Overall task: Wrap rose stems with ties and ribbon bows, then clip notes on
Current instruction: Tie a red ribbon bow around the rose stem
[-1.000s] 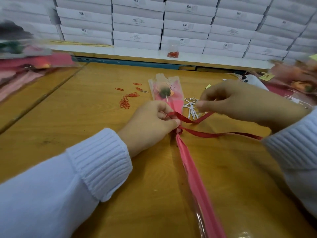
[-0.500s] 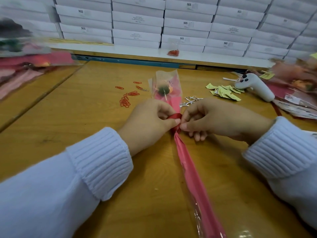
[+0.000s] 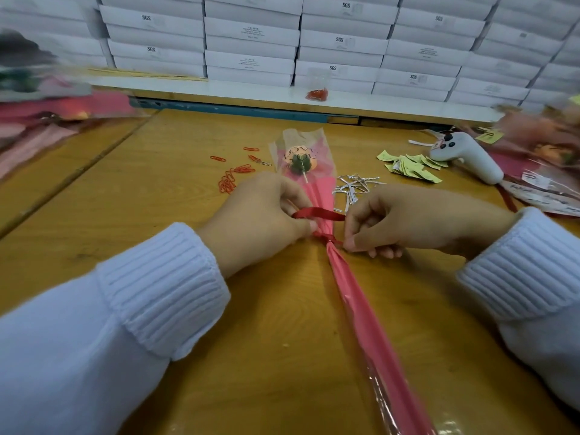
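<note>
The wrapped rose (image 3: 354, 293) lies on the desk (image 3: 157, 189), its long axis running away from me: bloom at the far end, tail slanting toward my right. The red ribbon (image 3: 317, 212) cinches its neck directly between my hands, both equally near. The fingers of my left hand (image 3: 263, 215) pinch one end of the ribbon loop, and those of my right hand (image 3: 408, 221) pinch the ribbon beside the knot. I judge any tightening pull must go sideways, across the stem. The sleeve is pink under glossy clear film, gathered tight below the knot.
</note>
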`<state>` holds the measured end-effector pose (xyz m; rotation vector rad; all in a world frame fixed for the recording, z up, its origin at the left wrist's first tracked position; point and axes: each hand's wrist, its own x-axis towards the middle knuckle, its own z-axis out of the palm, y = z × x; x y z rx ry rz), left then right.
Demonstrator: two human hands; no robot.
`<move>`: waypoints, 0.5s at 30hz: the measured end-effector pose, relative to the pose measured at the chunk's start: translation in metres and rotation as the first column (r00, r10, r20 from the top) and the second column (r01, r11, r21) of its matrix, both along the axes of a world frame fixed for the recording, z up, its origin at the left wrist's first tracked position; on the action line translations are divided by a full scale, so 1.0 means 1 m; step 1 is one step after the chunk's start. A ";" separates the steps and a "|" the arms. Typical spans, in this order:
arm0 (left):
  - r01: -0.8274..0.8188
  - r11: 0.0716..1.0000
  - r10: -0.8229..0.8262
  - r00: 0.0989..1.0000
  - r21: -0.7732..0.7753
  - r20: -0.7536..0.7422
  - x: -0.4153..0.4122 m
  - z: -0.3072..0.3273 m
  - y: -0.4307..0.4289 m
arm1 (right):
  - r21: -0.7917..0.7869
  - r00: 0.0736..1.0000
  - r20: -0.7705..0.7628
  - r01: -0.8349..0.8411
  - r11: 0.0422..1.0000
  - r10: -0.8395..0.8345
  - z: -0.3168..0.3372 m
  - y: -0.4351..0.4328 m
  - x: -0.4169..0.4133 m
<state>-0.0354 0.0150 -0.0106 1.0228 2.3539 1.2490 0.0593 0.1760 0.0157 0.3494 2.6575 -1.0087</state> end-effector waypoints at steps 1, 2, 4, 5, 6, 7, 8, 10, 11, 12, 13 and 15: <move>0.009 1.000 -0.009 1.000 -0.019 -0.001 -0.001 0.001 0.000 | 0.001 1.000 0.013 -0.001 1.000 0.001 0.001 0.001 0.001; 0.017 0.999 -0.017 1.000 -0.038 -0.005 -0.002 0.002 -0.001 | 0.001 1.000 0.025 -0.002 1.000 0.002 0.003 0.002 0.001; 0.027 0.997 -0.029 0.999 -0.068 -0.020 -0.002 0.002 0.001 | 0.012 0.999 0.040 -0.001 1.000 0.000 0.006 0.004 0.002; 0.027 0.996 -0.031 0.999 -0.085 -0.044 -0.002 0.002 0.002 | 0.030 0.999 0.041 0.002 1.000 -0.003 0.008 0.004 0.002; 0.021 0.995 -0.030 0.996 -0.100 -0.080 -0.002 0.002 0.003 | 0.054 0.999 0.040 0.003 0.999 -0.005 0.008 0.004 0.002; 0.014 0.994 -0.028 0.992 -0.111 -0.125 -0.001 0.002 0.004 | 0.078 0.999 0.040 0.004 0.997 -0.007 0.009 0.004 0.001; 0.008 0.993 -0.029 0.984 -0.118 -0.177 0.000 0.001 0.004 | 0.095 0.999 0.042 0.006 0.995 -0.010 0.008 0.004 0.000; 0.023 0.994 -0.052 0.964 -0.111 -0.262 0.001 0.000 0.005 | 0.120 0.999 0.041 0.026 0.992 -0.031 0.004 0.003 0.000; 0.049 0.994 -0.072 0.960 -0.094 -0.270 0.002 -0.001 0.005 | 0.124 0.998 0.035 0.039 0.992 -0.043 0.003 0.003 0.000; 0.081 0.995 -0.093 0.965 -0.059 -0.245 0.003 -0.002 0.005 | 0.119 0.998 0.032 0.049 0.992 -0.053 0.002 0.002 0.000; 0.109 0.994 -0.107 0.976 0.003 -0.188 0.004 -0.002 0.005 | 0.111 0.998 0.033 0.053 0.992 -0.057 0.001 0.002 0.001; 0.122 0.978 -0.118 0.992 0.170 -0.039 0.005 0.001 0.005 | 0.104 0.997 0.047 0.054 0.993 -0.059 0.001 0.001 0.000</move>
